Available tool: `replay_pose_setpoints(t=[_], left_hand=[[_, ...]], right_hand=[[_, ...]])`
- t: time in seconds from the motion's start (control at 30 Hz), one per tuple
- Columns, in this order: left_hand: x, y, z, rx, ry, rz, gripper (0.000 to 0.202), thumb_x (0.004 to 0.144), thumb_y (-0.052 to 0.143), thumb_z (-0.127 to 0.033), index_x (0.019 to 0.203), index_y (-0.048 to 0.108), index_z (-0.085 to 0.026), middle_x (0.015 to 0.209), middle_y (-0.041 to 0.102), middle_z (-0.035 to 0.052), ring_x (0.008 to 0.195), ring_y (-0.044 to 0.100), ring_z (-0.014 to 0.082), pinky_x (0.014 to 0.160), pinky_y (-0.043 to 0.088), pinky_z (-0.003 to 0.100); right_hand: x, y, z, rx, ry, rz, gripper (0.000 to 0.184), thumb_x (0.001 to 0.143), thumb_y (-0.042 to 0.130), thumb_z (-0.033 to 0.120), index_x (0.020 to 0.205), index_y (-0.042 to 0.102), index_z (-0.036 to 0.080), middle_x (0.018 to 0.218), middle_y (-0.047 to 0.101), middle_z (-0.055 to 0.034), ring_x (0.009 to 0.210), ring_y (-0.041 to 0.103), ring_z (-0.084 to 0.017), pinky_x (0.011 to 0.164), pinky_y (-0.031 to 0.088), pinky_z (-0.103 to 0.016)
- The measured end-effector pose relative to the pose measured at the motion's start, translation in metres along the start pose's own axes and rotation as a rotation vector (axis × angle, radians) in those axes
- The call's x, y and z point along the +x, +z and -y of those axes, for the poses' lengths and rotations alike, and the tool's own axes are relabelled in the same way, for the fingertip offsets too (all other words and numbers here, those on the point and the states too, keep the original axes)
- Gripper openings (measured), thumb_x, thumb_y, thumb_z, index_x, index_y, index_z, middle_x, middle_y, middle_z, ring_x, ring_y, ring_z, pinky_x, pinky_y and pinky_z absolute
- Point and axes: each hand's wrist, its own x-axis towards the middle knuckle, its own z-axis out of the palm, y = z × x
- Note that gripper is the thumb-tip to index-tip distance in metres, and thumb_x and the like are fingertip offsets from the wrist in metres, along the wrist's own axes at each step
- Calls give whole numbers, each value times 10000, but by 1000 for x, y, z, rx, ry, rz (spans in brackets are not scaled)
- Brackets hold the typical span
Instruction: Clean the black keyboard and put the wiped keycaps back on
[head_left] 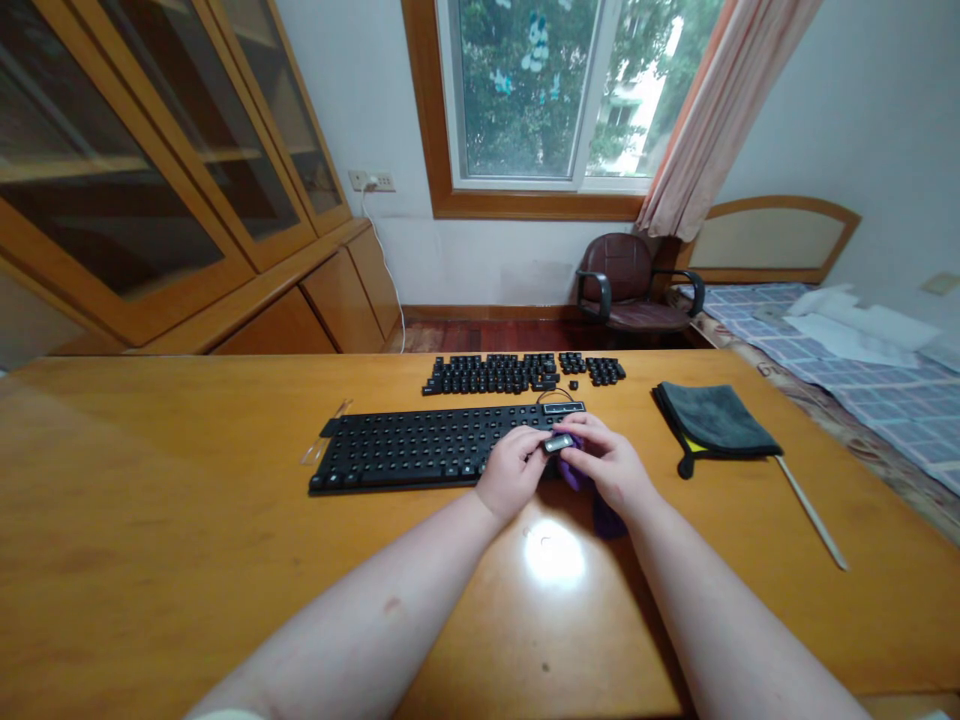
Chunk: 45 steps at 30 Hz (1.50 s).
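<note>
Over the right part of a black keyboard base (405, 450) with its keycaps off, my two hands meet. My left hand (514, 470) pinches one end of a small black keycap (557, 443), its pale hollow-looking side towards me. A purple cloth (574, 474) is bunched in my right hand (604, 465), whose fingers press it against the keycap's other end. Part of the cloth hangs down below the right palm. The hands hide the right end of the keyboard base.
Behind the base lie rows of loose black keycaps (480, 375), with one single keycap (574, 384) apart. A folded dark grey cloth (716, 420) and a thin pale stick (814, 515) lie to the right. Clear plastic strips (309, 450) stand out at the base's left end.
</note>
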Motion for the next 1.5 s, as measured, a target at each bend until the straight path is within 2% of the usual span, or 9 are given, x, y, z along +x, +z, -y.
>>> replay_pose_setpoints(t=[0.13,0.4,0.63,0.73,0.83,0.97,1.1,1.33,1.5], left_hand=[[0,1,1,15,-5,59,195,855,457,-188,881,648,-160,808,651,68,786,596,162,731,503,302],[2,-1,0,-16,-25,69,202,838,467,-144,898,658,-169,831,661,60,821,595,161,751,484,293],[2,-2,1,-10,-52,156,204,846,446,-159,798,644,-154,745,613,48,755,565,154,700,467,272],[2,-2,1,-11,-63,170,200,830,452,-135,785,646,-153,739,605,41,749,563,150,695,464,265],[2,-2,1,-7,-74,169,214,819,450,-111,801,660,-149,739,614,44,742,569,148,696,468,265],[2,0,3,-9,-89,105,225,812,473,-112,894,675,-168,808,652,51,792,593,152,733,481,276],[0,1,4,0,-71,51,225,821,478,-124,907,680,-175,816,667,54,795,602,153,744,488,287],[1,-2,-1,-56,-35,100,132,794,545,-178,826,674,-177,815,682,51,786,617,154,746,499,287],[4,-3,-4,-113,-64,149,108,785,568,-204,796,672,-175,816,688,48,779,630,151,759,499,280]], right_hand=[[2,1,4,6,-21,34,229,675,726,316,899,721,267,946,569,-50,953,544,-203,866,444,-375],[1,0,-5,67,-7,-133,184,558,806,275,710,709,241,871,535,-23,850,553,-177,813,465,-355],[2,-5,5,-44,-3,168,248,742,669,316,983,701,268,1132,563,-72,1109,498,-236,973,381,-422],[1,-6,7,-53,-10,219,251,766,645,313,1009,691,271,1189,544,-73,1143,478,-239,990,364,-434],[1,-5,4,-76,-42,159,217,746,668,297,958,706,268,1118,566,-71,1092,505,-225,964,386,-411],[2,-1,1,-94,-69,-51,164,638,759,283,794,720,249,937,583,-48,942,552,-201,872,435,-368],[3,0,1,-104,-35,-157,182,601,779,285,765,714,237,923,570,-44,916,551,-198,833,444,-349],[4,-12,7,-17,9,72,173,636,759,318,786,730,236,866,571,-37,868,552,-183,827,443,-347],[5,-14,7,32,62,120,213,648,748,332,841,736,241,899,589,-42,896,563,-186,834,449,-347]])
